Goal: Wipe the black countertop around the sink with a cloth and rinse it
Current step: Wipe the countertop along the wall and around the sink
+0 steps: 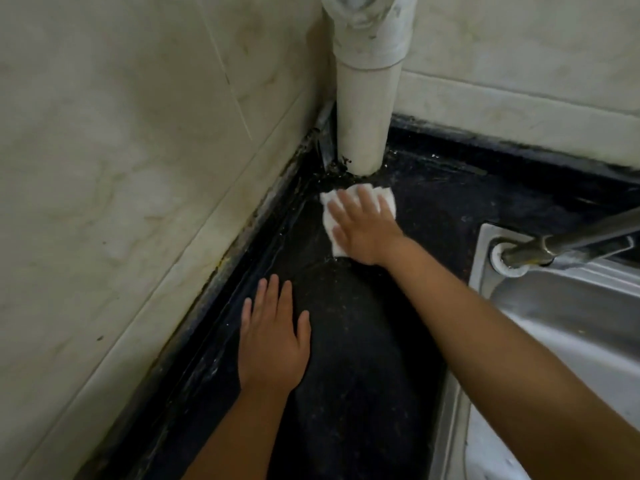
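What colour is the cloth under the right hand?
White, seen in the head view: cloth.

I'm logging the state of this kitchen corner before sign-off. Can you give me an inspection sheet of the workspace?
Surface: black countertop, speckled; grime along the wall joint.
Job's things: white cloth flat on the countertop near the white pipe.
Clutter: nothing seen.
Grippers: right hand presses the cloth, fingers straight; left hand rests flat on the countertop, holding nothing.
Cables: nothing seen.
Surroundings: steel sink and faucet at right; stained wall tiles.
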`<action>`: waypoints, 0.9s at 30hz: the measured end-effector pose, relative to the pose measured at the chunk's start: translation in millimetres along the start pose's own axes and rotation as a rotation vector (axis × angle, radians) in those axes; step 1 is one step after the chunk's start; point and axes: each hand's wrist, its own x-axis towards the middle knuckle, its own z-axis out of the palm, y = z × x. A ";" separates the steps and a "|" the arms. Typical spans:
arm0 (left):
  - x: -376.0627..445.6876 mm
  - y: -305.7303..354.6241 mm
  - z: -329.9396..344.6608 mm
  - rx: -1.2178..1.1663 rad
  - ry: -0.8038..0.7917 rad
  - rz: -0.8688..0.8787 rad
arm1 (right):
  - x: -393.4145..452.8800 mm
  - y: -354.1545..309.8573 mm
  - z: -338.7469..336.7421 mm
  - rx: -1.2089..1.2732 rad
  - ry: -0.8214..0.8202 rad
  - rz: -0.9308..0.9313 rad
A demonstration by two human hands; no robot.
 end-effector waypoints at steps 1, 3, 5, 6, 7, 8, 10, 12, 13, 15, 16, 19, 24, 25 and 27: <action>0.4 -0.8 1.5 0.005 0.010 0.001 | -4.6 -11.2 2.5 -0.029 0.006 -0.049; 1.7 -0.1 1.6 0.006 -0.030 0.003 | -30.2 -22.7 18.4 -0.109 0.037 -0.209; 1.8 -0.6 2.7 0.012 -0.010 0.001 | -65.5 -16.4 41.7 -0.145 0.072 -0.376; 0.8 0.0 2.7 0.014 0.006 0.006 | -81.1 -6.0 47.6 -0.111 0.057 -0.373; 0.0 0.1 1.5 -0.003 0.011 0.006 | -88.7 6.1 50.4 -0.110 0.094 -0.340; -0.2 0.0 0.0 -0.020 0.012 0.000 | -88.4 15.6 45.0 -0.129 0.108 -0.284; 1.7 2.1 -2.9 -0.009 0.003 -0.007 | -68.9 22.7 24.1 -0.068 0.064 -0.164; 2.0 4.5 -3.8 0.010 -0.034 -0.017 | -32.0 16.9 12.2 0.026 0.029 -0.085; 1.9 4.7 -3.6 0.010 -0.036 -0.021 | -16.1 6.0 6.6 0.026 0.008 -0.087; 1.0 3.2 -1.4 -0.010 -0.015 -0.033 | 0.8 -16.1 2.9 -0.017 0.001 -0.135; 0.6 1.9 -0.3 -0.019 -0.004 -0.033 | 2.0 -23.0 4.3 -0.041 -0.013 -0.157; -0.1 1.5 3.8 -0.024 0.013 -0.029 | -26.2 -33.1 17.3 -0.158 -0.033 -0.301; -0.5 1.0 5.0 0.014 0.002 -0.016 | -82.8 -0.5 65.0 -0.184 0.183 -0.494; 0.2 0.9 4.9 0.024 0.011 -0.013 | -84.4 4.5 66.7 -0.191 0.198 -0.481; 2.8 1.9 4.9 0.027 0.026 -0.005 | -77.6 -1.2 48.7 -0.149 0.187 -0.451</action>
